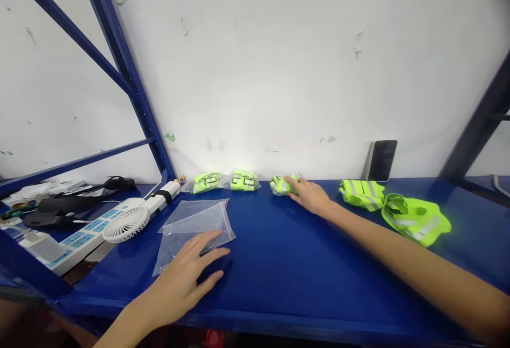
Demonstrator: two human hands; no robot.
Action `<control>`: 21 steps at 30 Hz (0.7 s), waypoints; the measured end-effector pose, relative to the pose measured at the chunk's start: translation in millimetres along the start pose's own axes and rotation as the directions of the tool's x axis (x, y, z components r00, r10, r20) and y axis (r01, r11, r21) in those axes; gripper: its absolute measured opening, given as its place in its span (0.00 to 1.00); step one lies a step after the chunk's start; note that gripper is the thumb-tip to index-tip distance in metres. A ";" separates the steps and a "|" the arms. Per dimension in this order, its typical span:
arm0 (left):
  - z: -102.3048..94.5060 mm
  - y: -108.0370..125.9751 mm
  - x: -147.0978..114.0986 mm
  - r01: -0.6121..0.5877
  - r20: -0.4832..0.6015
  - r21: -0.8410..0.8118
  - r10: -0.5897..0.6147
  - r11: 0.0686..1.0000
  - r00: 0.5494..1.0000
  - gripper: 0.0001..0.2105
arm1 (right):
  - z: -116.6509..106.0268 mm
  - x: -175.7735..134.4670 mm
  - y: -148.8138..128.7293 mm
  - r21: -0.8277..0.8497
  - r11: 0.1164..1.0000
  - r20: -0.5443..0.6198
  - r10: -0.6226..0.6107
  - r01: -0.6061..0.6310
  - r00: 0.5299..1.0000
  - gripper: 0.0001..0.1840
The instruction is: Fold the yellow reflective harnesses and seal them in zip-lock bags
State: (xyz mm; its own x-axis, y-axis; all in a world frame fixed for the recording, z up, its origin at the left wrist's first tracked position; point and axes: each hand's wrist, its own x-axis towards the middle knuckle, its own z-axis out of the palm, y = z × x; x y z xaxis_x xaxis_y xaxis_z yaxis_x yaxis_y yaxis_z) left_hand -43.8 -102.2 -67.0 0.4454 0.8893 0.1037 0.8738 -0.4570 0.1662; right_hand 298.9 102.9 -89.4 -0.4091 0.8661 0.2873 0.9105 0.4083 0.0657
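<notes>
Two bare hands were out over the blue shelf (287, 263): the right hand (308, 194) had its fingers on a bagged yellow-green bundle (279, 185) beside the wall (279, 71), but whether that grip was closed around it or merely rested there, I could not tell. To the left of this bundle and in front of it, the left hand (187, 274) was open, fingers spread over overlapping clear bags (191, 220). Left along the same line lay two similar packets (244, 180), and farther left a white fan (126, 225). Right of the bundle were a folded garment (362, 194) and a looser garment (428, 223), both unbagged, with a dark-faced device (382, 160) standing behind. The step in hand looked like placing or adjusting the bundle in that row; the next move seemed to call for freeing the right fingers without dragging it.
</notes>
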 end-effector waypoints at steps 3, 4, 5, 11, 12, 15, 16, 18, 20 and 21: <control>0.4 -4.1 -1.9 0.036 0.052 0.014 -0.036 0.999 0.998 0.22 | 11.8 33.8 -23.8 0.061 0.995 -0.046 0.079 -0.076 0.996 0.31; 0.7 -2.9 -5.8 0.015 0.079 0.005 -0.016 1.000 0.997 0.21 | 14.2 40.3 -29.6 0.088 0.993 -0.048 0.086 -0.082 0.995 0.33; 1.1 -0.1 -10.9 -0.013 0.101 -0.009 0.014 1.000 0.995 0.21 | 15.9 43.8 -32.9 0.109 0.992 -0.039 0.076 -0.071 0.996 0.34; 3.2 26.4 -25.8 -0.147 0.147 -0.095 0.160 0.985 0.976 0.20 | 0.2 16.5 10.1 0.163 0.974 0.031 -0.165 0.158 0.986 0.36; 3.1 28.0 -20.8 -0.163 0.143 -0.110 0.178 0.980 0.974 0.19 | -8.8 8.2 24.0 0.182 0.953 0.082 -0.259 0.241 0.962 0.36; 2.5 27.2 5.1 -0.204 0.077 -0.150 0.217 0.967 0.973 0.15 | -45.3 -14.3 65.1 0.170 0.923 0.250 -0.380 0.346 0.891 0.40; 2.6 25.9 15.4 -0.209 0.050 -0.160 0.219 0.965 0.974 0.14 | -58.4 -20.4 77.6 0.161 0.925 0.249 -0.374 0.343 0.893 0.41; 4.2 23.4 35.1 -0.206 0.035 -0.183 0.215 0.961 0.976 0.13 | -80.1 -30.3 101.4 0.177 0.947 0.138 -0.292 0.267 0.946 0.38; 7.7 22.7 50.8 -0.213 0.055 -0.202 0.228 0.956 0.972 0.14 | -89.7 -37.7 124.6 0.171 0.978 0.007 -0.118 0.115 0.993 0.34; 9.7 23.1 56.9 -0.227 0.059 -0.201 0.243 0.953 0.968 0.14 | -88.9 -40.6 136.0 0.155 0.987 -0.012 -0.031 0.033 0.999 0.34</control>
State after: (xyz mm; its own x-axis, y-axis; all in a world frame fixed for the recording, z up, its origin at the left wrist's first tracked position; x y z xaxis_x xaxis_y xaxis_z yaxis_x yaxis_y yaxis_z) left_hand 3.6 -62.0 -66.8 0.6548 0.7513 0.0831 0.6927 -0.6404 0.3317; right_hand 444.7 97.7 -7.2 -0.4364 0.8494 0.2969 0.8763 0.4760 -0.0737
